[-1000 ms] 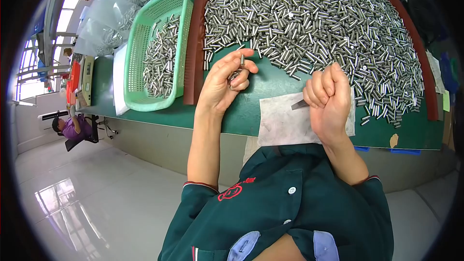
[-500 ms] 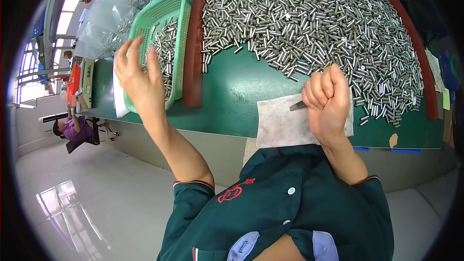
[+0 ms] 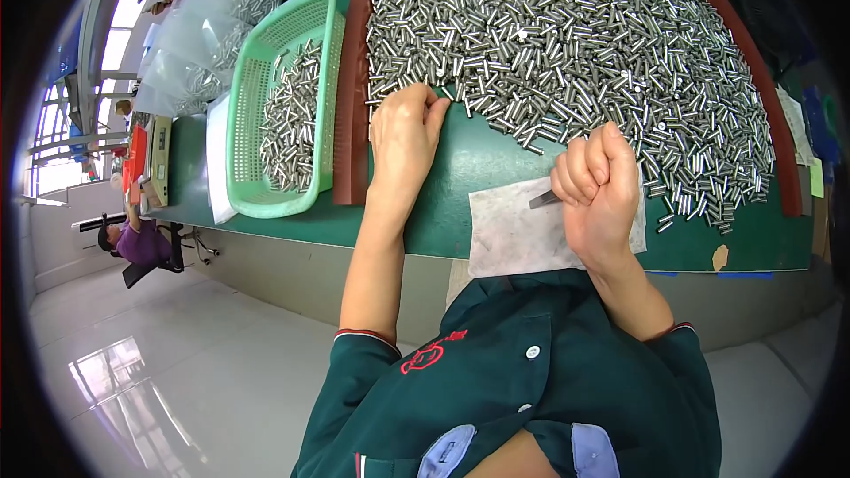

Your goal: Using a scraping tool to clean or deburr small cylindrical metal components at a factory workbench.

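Note:
Short shiny metal pins (image 3: pixel 567 44) lie in a broad heap on the green tabletop. My left hand (image 3: pixel 403 137) is at the heap's near left edge, its fingers bent down and pressed together among the pins. Whatever they hold is hidden beneath them. On the right, my right hand (image 3: pixel 600 190) is closed in a fist over a white cloth (image 3: pixel 509 239). A flat grey metal strip (image 3: pixel 545 200) pokes out of that fist toward the left; its other end is hidden. Left of my left hand stands a green plastic basket (image 3: pixel 237 150), partly filled with similar pins.
Dark red bars (image 3: pixel 351 124) border the heap at left and right. Clear plastic bags (image 3: pixel 199 31) of pins lie beyond the basket. A scale (image 3: pixel 158 159) and an orange-red tray (image 3: pixel 135 158) stand at far left. Two other people are in view at left.
My left hand has moved right, from above the basket with fingers spread to the heap's edge, where its fingers have closed. My right hand stays nearly still.

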Available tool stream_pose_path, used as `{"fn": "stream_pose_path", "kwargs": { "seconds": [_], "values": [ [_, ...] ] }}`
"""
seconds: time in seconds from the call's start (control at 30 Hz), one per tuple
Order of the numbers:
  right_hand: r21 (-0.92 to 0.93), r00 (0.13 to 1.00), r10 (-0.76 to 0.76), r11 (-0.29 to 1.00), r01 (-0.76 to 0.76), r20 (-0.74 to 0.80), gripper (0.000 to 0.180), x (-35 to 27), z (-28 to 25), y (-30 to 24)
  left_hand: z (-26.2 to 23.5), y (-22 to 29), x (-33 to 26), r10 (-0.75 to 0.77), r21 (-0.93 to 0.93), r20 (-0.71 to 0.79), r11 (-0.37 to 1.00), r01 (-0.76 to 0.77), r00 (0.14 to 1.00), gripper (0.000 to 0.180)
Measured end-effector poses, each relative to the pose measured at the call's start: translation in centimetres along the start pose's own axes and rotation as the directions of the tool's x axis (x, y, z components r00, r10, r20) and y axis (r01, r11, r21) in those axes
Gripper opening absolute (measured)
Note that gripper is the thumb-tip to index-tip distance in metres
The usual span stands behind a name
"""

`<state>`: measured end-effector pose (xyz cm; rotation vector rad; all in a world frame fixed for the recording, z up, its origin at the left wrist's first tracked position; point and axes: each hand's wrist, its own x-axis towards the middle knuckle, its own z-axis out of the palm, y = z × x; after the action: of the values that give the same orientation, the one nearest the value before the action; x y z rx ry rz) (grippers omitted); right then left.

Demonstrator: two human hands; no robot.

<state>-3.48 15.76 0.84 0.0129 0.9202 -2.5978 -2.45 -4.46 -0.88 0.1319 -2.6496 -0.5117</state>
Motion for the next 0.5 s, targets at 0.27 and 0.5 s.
{"fn": "stream_pose_path", "kwargs": {
  "seconds": [0.27,0.5],
  "values": [
    [0.000,1.000,0.012,1.000,-0.012,0.000,0.038,0.0,0.0,0.1,-1.3,0.1,-0.5,-0.387,-0.818,0.381,0.282,0.502,0.840,0.004],
    [0.005,1.000,0.017,1.000,-0.017,-0.010,0.038,0.0,0.0,0.0,-0.9,-0.4,-0.6,-0.238,-0.823,0.568,-0.168,0.542,0.788,0.005]
  ]
}}
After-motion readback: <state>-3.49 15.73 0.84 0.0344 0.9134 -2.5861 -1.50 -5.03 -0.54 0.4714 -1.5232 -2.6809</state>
